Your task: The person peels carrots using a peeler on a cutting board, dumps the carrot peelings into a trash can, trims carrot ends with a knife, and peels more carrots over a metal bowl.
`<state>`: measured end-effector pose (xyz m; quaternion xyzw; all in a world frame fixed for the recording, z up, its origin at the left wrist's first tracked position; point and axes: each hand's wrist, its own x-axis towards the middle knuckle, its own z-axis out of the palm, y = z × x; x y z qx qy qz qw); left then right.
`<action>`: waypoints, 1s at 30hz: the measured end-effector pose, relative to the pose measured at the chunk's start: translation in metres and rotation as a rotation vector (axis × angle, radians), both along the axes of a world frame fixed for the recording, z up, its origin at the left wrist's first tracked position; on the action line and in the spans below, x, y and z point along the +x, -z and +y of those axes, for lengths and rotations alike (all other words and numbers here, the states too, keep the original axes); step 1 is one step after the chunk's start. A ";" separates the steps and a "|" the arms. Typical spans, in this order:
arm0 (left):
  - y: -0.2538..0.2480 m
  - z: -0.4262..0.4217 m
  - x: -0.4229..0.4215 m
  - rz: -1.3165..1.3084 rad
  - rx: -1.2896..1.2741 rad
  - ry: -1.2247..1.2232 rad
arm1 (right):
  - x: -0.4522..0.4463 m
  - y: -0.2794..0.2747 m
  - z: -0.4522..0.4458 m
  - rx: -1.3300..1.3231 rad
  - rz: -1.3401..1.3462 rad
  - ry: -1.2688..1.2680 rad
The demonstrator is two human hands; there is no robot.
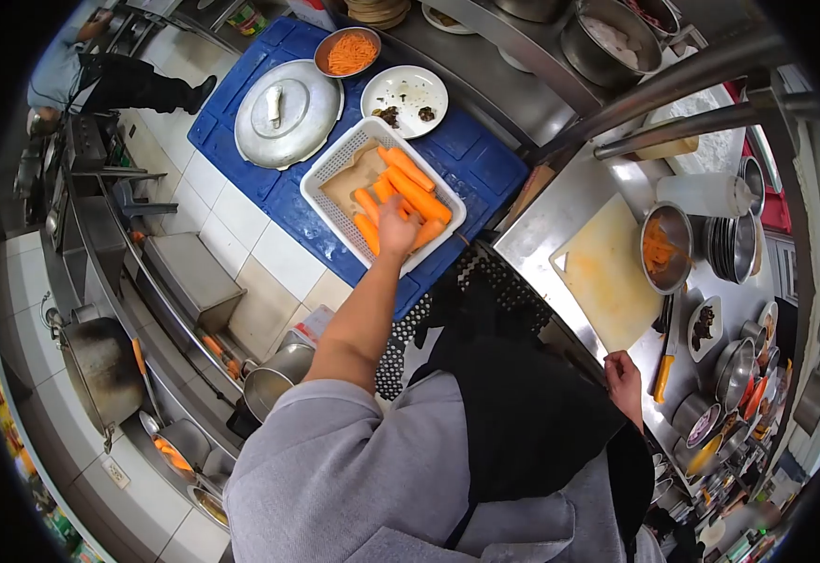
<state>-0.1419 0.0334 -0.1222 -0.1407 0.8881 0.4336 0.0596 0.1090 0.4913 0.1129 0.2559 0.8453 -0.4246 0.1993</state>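
Note:
My left hand [399, 230] reaches down into a white plastic basket [321, 199], its fingers closed on a carrot among several peeled orange carrots [412, 190]. Brown paper or card [342, 185] lines the basket floor beside them. At the near corner of a pale cutting board [610, 272], my right hand [624, 380] rests by the counter's edge with loosely bent fingers and nothing visible in it. To its right lies a knife with a yellow handle [662, 377]. A metal bowl of carrot pieces [665, 249] stands at the board's far side.
The basket stands on a blue lid [279, 202] with a metal pot lid [283, 114], a bowl of shredded carrot [349, 53] and a white plate of dark scraps [408, 94]. A person [100, 80] stands at the far left. Pots [277, 385] sit low at left.

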 end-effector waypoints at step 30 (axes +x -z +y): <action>0.051 -0.169 -0.106 -0.409 -0.116 -0.481 | 0.031 0.011 -0.012 0.001 -0.189 0.046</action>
